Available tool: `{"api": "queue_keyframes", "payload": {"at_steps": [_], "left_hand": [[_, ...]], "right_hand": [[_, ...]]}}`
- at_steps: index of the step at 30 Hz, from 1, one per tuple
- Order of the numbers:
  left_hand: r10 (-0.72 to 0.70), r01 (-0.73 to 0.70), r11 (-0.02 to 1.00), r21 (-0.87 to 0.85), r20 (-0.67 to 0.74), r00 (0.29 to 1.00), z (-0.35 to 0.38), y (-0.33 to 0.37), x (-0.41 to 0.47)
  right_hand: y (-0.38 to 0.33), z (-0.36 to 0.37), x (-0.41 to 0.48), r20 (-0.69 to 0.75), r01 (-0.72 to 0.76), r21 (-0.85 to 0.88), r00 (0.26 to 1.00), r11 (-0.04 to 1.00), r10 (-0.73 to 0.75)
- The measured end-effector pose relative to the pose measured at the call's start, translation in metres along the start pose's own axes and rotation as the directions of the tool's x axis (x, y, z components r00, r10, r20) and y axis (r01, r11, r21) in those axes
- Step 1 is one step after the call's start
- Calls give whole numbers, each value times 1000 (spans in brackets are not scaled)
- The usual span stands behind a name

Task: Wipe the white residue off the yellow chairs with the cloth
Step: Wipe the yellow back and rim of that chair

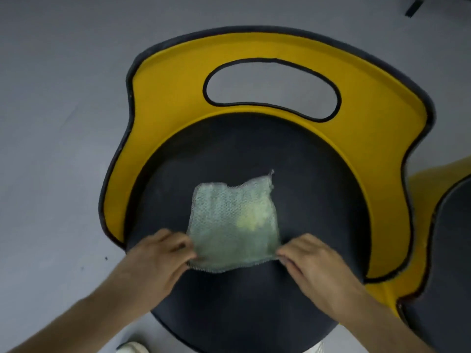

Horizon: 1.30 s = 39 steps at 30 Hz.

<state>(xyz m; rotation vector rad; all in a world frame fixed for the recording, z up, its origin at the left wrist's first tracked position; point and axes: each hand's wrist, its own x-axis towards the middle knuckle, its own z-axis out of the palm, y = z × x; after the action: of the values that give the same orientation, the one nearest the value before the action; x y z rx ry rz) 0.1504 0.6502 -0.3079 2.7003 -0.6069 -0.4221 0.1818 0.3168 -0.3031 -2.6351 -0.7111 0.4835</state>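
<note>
At frame centre, the cloth (233, 222) lay flat on the dark seat (229, 154), its near corners pinched between left hand (163, 256) and right hand (313, 261).

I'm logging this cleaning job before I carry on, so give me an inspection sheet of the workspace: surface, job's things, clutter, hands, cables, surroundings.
Surface: dark round seat of the yellow chair; no white residue plainly seen, though the picture is slightly blurred.
Job's things: pale green cloth lies spread on the seat, with a yellowish patch on it.
Clutter: nothing seen.
Hands: left hand and right hand each pinch a near corner of the cloth.
Cables: nothing seen.
Surroundings: grey floor; second yellow chair at the right edge; dark object at top right, cannot tell what.
</note>
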Motion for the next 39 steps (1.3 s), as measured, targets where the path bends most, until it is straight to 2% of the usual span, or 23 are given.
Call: {"api": "queue_keyframes", "payload": {"at_steps": [2, 4, 6, 9, 12, 14, 16, 19, 24, 26, 28, 30, 32, 35, 37, 39], "left_hand": [[20, -19, 1000, -15, 28, 999, 17, 5, -15], [-40, 39, 998, -53, -16, 999, 22, 8, -18], [-181, 166, 976, -142, -103, 978, 19, 7, -11], [-378, 323, 909, -264, -191, 906, 14, -1, 18], [-487, 417, 858, -300, -218, 846, 10, -13, 53], [-525, 469, 842, -268, -204, 826, 6, -18, 71], [-508, 487, 857, -167, -121, 853, 2, -19, 84], [-376, 372, 924, -86, -35, 926, 0, -18, 99], [-350, 345, 936, 71, 76, 934, -5, -20, 115], [-339, 327, 936, 131, 84, 937, -8, -18, 117], [-366, 358, 929, 93, 90, 926, -12, -14, 115], [-493, 510, 853, -113, 151, 857, -20, -6, 110], [-587, 637, 674, -373, 253, 769, -29, 6, 103], [-629, 648, 425, -632, 309, 714, -40, 39, 91], [-631, 620, 325, -714, 325, 704, -44, 70, 87], [-621, 603, 265, -753, 345, 704, -47, 102, 87]], "right_hand": [[-3, 23, -12, 118, -24, 46, 993, 999, 19], [-7, 29, -15, 151, -72, 113, 987, 991, 54], [-9, 23, -6, 98, -119, 182, 990, 976, 102], [-7, 10, 24, -20, -193, 220, 979, 956, 202], [2, 2, 65, -143, -238, 189, 953, 953, 267], [8, -2, 89, -159, -247, 128, 951, 960, 266], [12, -2, 107, -74, -258, 23, 963, 966, 259], [17, -5, 120, 69, -245, -79, 966, 966, 250], [16, -13, 132, 145, -219, -154, 960, 963, 242], [11, -14, 131, 146, -255, -95, 952, 962, 267], [9, -16, 127, 186, -382, 73, 913, 921, 364], [7, -22, 119, 289, -505, 198, 849, 840, 442], [2, -26, 107, 372, -554, 319, 820, 769, 436], [-20, -36, 81, 399, -548, 591, 836, 592, 376], [-37, -43, 63, 388, -513, 706, 857, 488, 341], [-45, -50, 47, 356, -466, 759, 882, 454, 310]]}}
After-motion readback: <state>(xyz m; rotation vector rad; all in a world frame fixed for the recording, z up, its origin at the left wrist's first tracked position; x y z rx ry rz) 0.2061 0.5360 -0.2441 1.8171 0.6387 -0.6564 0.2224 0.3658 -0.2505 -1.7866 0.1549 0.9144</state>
